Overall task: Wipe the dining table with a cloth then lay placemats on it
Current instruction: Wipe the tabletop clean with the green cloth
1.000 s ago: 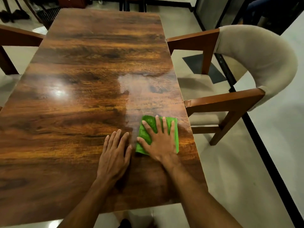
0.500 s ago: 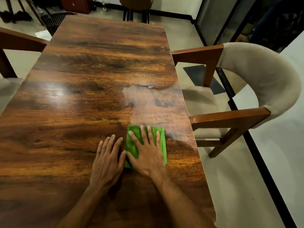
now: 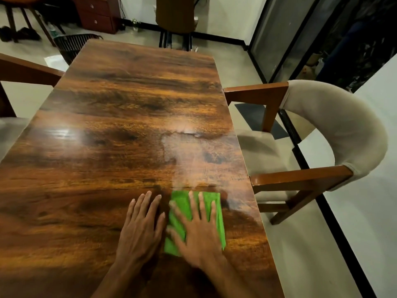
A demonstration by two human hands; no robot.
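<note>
A folded green cloth [image 3: 181, 203] lies flat on the glossy dark wooden dining table [image 3: 120, 130], near its right edge. My right hand [image 3: 197, 231] presses down on the cloth with fingers spread, covering most of it. Beside it, my left hand [image 3: 140, 229] rests flat on the bare wood, fingers apart, almost touching the cloth's left edge. A damp, hazy streak [image 3: 193, 155] runs away from the cloth across the tabletop. No placemats are in view.
A beige upholstered chair with wooden arms [image 3: 335, 134] stands at the table's right side. Another chair's wooden arm [image 3: 28, 69] reaches in at the left. A dark chair [image 3: 175, 20] stands at the far end, and a drawer unit [image 3: 96, 14] stands behind.
My right hand has slid the cloth leftward, away from the table's right edge, ending close beside my left hand. The view has tilted up, showing more of the far end.
</note>
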